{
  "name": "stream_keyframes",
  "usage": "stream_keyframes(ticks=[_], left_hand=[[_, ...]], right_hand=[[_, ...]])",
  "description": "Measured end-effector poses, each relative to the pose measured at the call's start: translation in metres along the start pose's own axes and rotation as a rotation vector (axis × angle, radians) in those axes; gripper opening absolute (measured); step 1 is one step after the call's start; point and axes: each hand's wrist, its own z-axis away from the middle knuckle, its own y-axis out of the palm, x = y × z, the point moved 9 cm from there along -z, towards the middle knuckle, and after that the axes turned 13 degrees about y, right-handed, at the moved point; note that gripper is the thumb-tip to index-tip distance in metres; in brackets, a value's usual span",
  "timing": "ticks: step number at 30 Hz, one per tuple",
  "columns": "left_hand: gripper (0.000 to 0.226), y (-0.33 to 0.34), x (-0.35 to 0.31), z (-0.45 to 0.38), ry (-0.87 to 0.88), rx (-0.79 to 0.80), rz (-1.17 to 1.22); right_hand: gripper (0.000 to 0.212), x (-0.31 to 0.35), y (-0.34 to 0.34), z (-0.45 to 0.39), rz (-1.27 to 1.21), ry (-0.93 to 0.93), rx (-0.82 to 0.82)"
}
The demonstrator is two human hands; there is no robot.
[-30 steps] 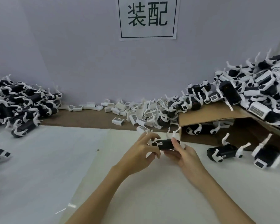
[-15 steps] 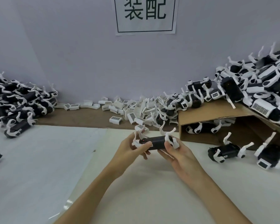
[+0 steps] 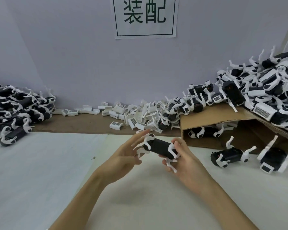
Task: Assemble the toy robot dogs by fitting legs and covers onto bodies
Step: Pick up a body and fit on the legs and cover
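Held piece: a black oblong plastic toy dog body with white jointed legs (image 3: pixel 160 149), raised above the white counter (image 3: pixel 40 180) near its middle, tilted with its left end higher.
Right hand (image 3: pixel 184 161): curled round the right end of the body, thumb on top, fingers beneath among the white legs.
Left hand (image 3: pixel 123 160): released, fingers straight and spread, fingertips just beside the body's left end; whether they touch it cannot be told.
Left pile: a heap of black-and-white toy dogs (image 3: pixel 15 110) at the counter's far left edge, against the pale grey wall (image 3: pixel 90 63).
Covers: loose white ribbed plastic covers (image 3: pixel 133 117) scattered along the brown cardboard strip (image 3: pixel 83 123) at the counter's far edge, centre.
Box: a brown cardboard box lying on its side (image 3: pixel 211 117) at the far right, one dog visible inside its opening.
Right pile: a heap of black-and-white dogs and parts (image 3: pixel 264 90) on top of the box and behind it.
Loose dogs: two black-and-white dogs (image 3: pixel 229 155) on the counter in front of the box, near the right edge.
Sign: a white paper sheet with two dark green characters in a frame (image 3: pixel 145 15), on the wall above.
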Motion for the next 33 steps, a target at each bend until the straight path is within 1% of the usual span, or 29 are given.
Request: stream_keyframes(ticks=[1,2,3,4,5,6,7,8,9,12,15,17,20,22,23,24,25,26,27,28,30,31,32,33], left_hand=[[0.09,0.002,0.002,-0.001,-0.017,-0.028,0.105],[0.083,0.002,0.005,-0.002,-0.038,-0.084,0.186],[0.07,0.003,0.01,-0.003,-0.059,-0.152,0.238],[0.054,0.002,0.015,-0.003,-0.084,-0.218,0.177],[0.046,-0.001,0.018,-0.003,-0.108,-0.271,0.032],[0.054,-0.005,0.02,-0.002,-0.115,-0.3,-0.135],[0.067,-0.007,0.021,-0.001,-0.112,-0.319,-0.246],[0.074,-0.009,0.021,0.0,-0.106,-0.338,-0.288],[0.074,-0.011,0.021,0.0,-0.098,-0.365,-0.274],[0.065,-0.016,0.022,0.001,-0.089,-0.357,-0.22],[0.053,-0.02,0.015,0.002,-0.062,-0.366,-0.271],[0.047,-0.02,0.006,0.003,-0.011,-0.382,-0.319],[0.054,-0.02,-0.003,0.005,0.036,-0.413,-0.352],[0.053,-0.019,-0.006,0.006,0.064,-0.434,-0.363],[0.051,-0.019,-0.009,0.007,0.096,-0.443,-0.394],[0.052,-0.018,-0.014,0.007,0.151,-0.451,-0.477],[0.057,-0.016,-0.022,0.008,0.228,-0.449,-0.605],[0.064,-0.011,-0.03,0.008,0.318,-0.428,-0.759],[0.071,-0.004,-0.036,0.009,0.411,-0.39,-0.929],[0.076,0.007,-0.04,0.009,0.506,-0.328,-1.112],[0.078,0.037,-0.042,0.009,0.693,-0.118,-1.411],[0.075,0.05,-0.04,0.009,0.749,-0.019,-1.496],[0.071,0.058,-0.039,0.008,0.771,0.046,-1.534],[0.072,0.06,-0.039,0.008,0.757,0.068,-1.532]], right_hand=[[0.022,0.002,-0.001,-0.001,0.035,-0.046,-0.015],[0.031,0.005,-0.001,-0.002,0.064,-0.088,-0.018],[0.048,0.007,0.0,-0.001,0.093,-0.124,-0.019],[0.062,0.009,0.0,0.0,0.128,-0.157,-0.019],[0.07,0.01,0.0,0.0,0.163,-0.184,-0.029],[0.075,0.01,-0.003,0.0,0.189,-0.206,-0.056],[0.077,0.01,-0.005,0.0,0.195,-0.212,-0.085],[0.076,0.008,-0.007,-0.001,0.192,-0.205,-0.108],[0.075,0.007,-0.008,-0.001,0.2,-0.196,-0.129],[0.064,0.007,-0.005,0.001,0.285,-0.206,-0.172],[0.046,0.01,0.001,0.006,0.382,-0.218,-0.152],[0.042,0.012,0.003,0.009,0.424,-0.219,-0.129],[0.042,0.011,0.006,0.012,0.432,-0.224,-0.119],[0.043,0.009,0.008,0.011,0.465,-0.223,-0.146],[0.052,0.007,0.007,0.01,0.468,-0.212,-0.178],[0.066,0.004,0.003,0.008,0.44,-0.186,-0.221],[0.079,0.0,-0.001,0.007,0.379,-0.147,-0.277],[0.086,-0.004,-0.005,0.006,0.307,-0.106,-0.314],[0.085,-0.008,-0.006,0.004,0.238,-0.069,-0.307],[0.078,-0.011,-0.004,0.002,0.179,-0.03,-0.262],[0.067,-0.016,0.004,0.001,0.121,0.038,-0.157],[0.066,-0.018,0.006,0.001,0.129,0.059,-0.121],[0.065,-0.019,0.007,0.002,0.148,0.074,-0.108],[0.064,-0.02,0.006,0.003,0.161,0.085,-0.112]])
